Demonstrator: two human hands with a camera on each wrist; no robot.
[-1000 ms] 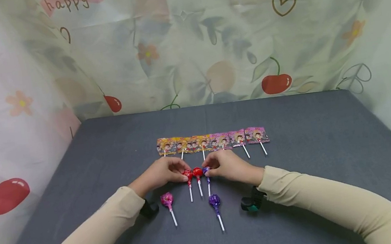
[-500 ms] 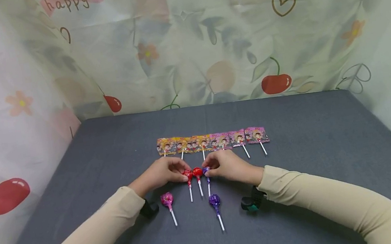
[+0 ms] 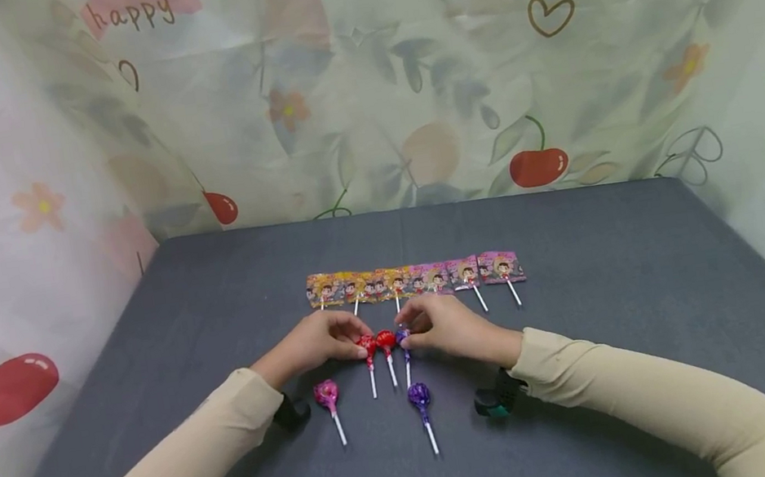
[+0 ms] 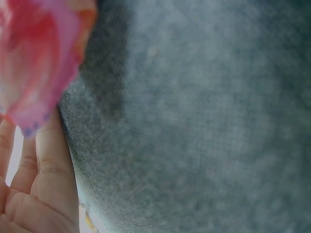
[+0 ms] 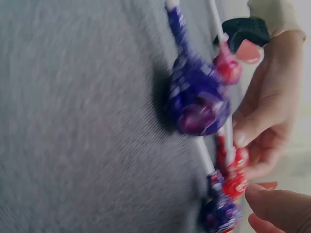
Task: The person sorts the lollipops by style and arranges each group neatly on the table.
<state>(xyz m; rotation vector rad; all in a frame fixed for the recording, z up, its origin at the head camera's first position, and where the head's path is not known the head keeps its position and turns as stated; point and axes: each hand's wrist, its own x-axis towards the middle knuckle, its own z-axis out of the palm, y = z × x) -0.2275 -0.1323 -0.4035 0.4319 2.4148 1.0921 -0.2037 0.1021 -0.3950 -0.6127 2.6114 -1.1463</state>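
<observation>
My left hand (image 3: 319, 340) pinches the head of a red lollipop (image 3: 369, 348) lying on the dark cloth. A second red lollipop (image 3: 386, 340) lies just to its right, untouched by my fingertips. Beyond that, my right hand (image 3: 454, 328) pinches a purple lollipop (image 3: 406, 357) at its wrapped head. These three lie side by side with sticks toward me. Nearer me, a pink lollipop (image 3: 327, 396) rests to the left and another purple lollipop (image 3: 419, 396) to the right. In the right wrist view this nearer purple lollipop (image 5: 199, 104) looms large. A blurred pink wrapper (image 4: 36, 58) fills the left wrist view's corner.
Behind the hands runs a row of flat-wrapped lollipops, orange packets (image 3: 358, 286) on the left and pink packets (image 3: 463, 272) on the right. The dark cloth-covered table (image 3: 211, 281) ends at a printed curtain (image 3: 363, 109).
Both hands keep their places on the lollipops. The whole head view has shifted slightly downward in the frame.
</observation>
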